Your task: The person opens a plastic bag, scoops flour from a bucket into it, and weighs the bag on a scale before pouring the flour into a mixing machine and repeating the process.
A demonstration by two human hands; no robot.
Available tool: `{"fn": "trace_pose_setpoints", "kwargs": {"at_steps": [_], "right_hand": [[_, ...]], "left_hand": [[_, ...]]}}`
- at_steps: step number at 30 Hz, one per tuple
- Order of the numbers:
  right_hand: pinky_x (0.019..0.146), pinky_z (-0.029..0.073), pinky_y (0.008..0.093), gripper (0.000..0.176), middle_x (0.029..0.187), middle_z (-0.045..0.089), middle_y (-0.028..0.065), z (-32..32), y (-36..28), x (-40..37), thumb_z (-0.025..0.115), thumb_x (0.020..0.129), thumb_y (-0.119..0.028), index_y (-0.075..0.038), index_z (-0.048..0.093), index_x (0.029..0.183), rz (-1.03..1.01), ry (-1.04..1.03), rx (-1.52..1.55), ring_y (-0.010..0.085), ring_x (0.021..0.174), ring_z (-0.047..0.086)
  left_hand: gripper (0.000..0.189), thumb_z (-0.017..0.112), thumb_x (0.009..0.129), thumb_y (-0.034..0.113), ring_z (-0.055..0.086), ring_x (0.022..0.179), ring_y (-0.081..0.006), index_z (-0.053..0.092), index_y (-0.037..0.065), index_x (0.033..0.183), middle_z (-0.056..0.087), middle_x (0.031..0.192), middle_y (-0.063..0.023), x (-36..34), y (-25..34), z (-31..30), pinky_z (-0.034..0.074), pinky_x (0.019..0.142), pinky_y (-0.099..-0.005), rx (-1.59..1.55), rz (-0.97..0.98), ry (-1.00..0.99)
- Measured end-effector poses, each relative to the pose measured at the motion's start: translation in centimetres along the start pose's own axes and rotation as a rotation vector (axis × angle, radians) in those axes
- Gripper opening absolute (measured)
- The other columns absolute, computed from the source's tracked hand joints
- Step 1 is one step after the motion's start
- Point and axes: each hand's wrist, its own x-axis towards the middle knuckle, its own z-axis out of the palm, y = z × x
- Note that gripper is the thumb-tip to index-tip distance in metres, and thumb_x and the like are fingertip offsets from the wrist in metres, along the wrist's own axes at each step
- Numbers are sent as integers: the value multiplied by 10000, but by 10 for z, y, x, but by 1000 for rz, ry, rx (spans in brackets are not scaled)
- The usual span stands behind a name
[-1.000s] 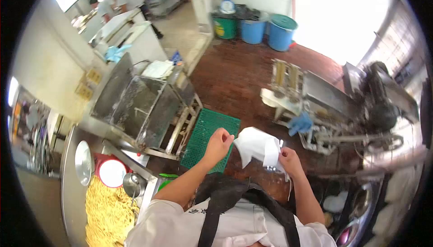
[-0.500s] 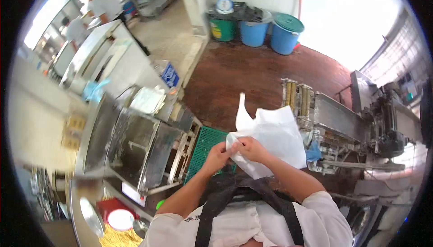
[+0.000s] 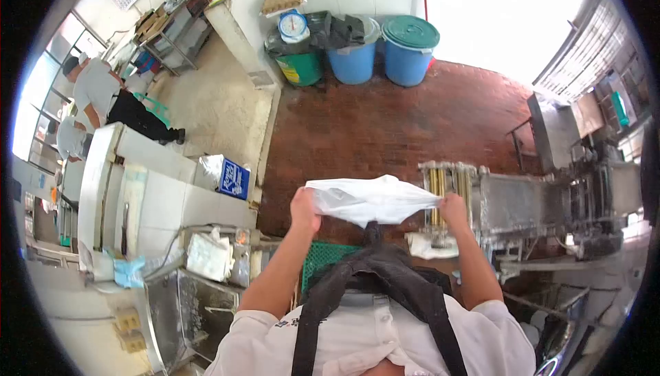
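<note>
A white, partly see-through plastic bag (image 3: 375, 199) is stretched sideways in front of my body, above the floor. My left hand (image 3: 304, 211) is closed on its left end, and my right hand (image 3: 452, 209) grips the gathered right end. Both arms are spread apart. The bag's lower middle reaches the dark apron (image 3: 375, 252) at my front. Beyond my right hand stands a machine with brass-coloured rollers (image 3: 437, 194). A white cloth-like piece (image 3: 432, 246) lies below that hand.
A green plastic crate (image 3: 323, 260) lies low at left, near a metal sink (image 3: 206, 314). Lidded blue bin (image 3: 410, 53), a second blue bin (image 3: 352, 65) and green bin (image 3: 301, 68) line the back wall. Two people (image 3: 100, 91) work at far left.
My hands have moved from close together to wide apart, pulling the bag out sideways between them. My head view has shifted, showing more of the left room.
</note>
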Motion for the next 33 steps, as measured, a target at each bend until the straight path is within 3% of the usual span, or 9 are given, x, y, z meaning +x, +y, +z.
{"fn": "trace_pose_setpoints", "kwargs": {"at_steps": [5, 9, 12, 15, 19, 23, 28, 31, 33], "right_hand": [[999, 413, 451, 169, 1255, 541, 201, -28, -166, 93, 649, 812, -226, -62, 667, 851, -506, -134, 102, 385, 1177, 487], [1068, 341, 476, 226, 1230, 537, 197, -50, -297, 156, 638, 827, -251, -28, 660, 862, -1174, -112, 211, 412, 1245, 416], [1007, 371, 486, 201, 1102, 601, 164, 27, -310, 255, 683, 767, -256, -89, 694, 879, -975, -115, -159, 385, 1155, 507], [901, 445, 450, 241, 997, 593, 193, 74, -292, 380, 666, 774, -219, -57, 668, 953, -412, -421, 237, 395, 1038, 559], [865, 486, 476, 308, 1070, 579, 213, 42, -239, 473, 554, 806, -65, -35, 598, 1109, -409, -70, 143, 427, 1004, 577], [884, 483, 456, 444, 1159, 497, 233, -65, -270, 555, 566, 760, 43, -16, 488, 1194, -75, 108, 128, 416, 1015, 569], [819, 484, 440, 312, 1054, 538, 223, -160, -303, 645, 584, 848, -21, 63, 497, 1137, -393, 947, 235, 380, 948, 598], [898, 485, 445, 354, 1140, 593, 224, -119, -249, 729, 612, 814, -96, 61, 559, 1128, -309, 540, 151, 387, 1009, 616], [898, 491, 428, 433, 1127, 623, 225, -32, -159, 786, 599, 782, -69, 12, 573, 1207, -243, -117, -162, 392, 975, 632]], "left_hand": [[324, 522, 976, 273, 590, 981, -173, 583, -10, 1120, 625, 1065, -78, 82, 49, 69, 461, 889, -318, 68, 63, 137], [418, 528, 968, 303, 586, 981, -183, 559, -25, 1225, 623, 1123, -97, 160, 56, 113, 466, 869, -322, 363, 15, -136], [297, 580, 914, 235, 603, 874, -223, 585, 0, 1096, 640, 981, -125, 204, 93, 191, 486, 783, -360, 985, 163, -393], [231, 570, 871, 166, 613, 898, -364, 588, -11, 1018, 632, 970, -207, 280, 127, 229, 488, 806, -434, 1448, 339, -471], [196, 521, 833, 69, 586, 937, -448, 584, 3, 1006, 590, 1025, -246, 471, 95, 206, 483, 809, -499, 1931, 512, -430], [334, 501, 778, -15, 563, 1023, -428, 553, 8, 1107, 540, 1098, -245, 587, 157, 362, 472, 864, -479, 1458, 917, -376], [493, 469, 669, -3, 544, 954, -363, 589, 7, 1147, 581, 1000, -159, 568, 249, 555, 451, 864, -385, 817, 1375, -604], [431, 511, 700, 34, 563, 922, -384, 613, 15, 1119, 610, 1000, -180, 651, 186, 554, 465, 854, -419, 1032, 1446, -729], [343, 565, 751, 25, 582, 955, -399, 629, 27, 1089, 630, 966, -206, 730, 109, 492, 459, 834, -478, 1582, 755, -732]]}}
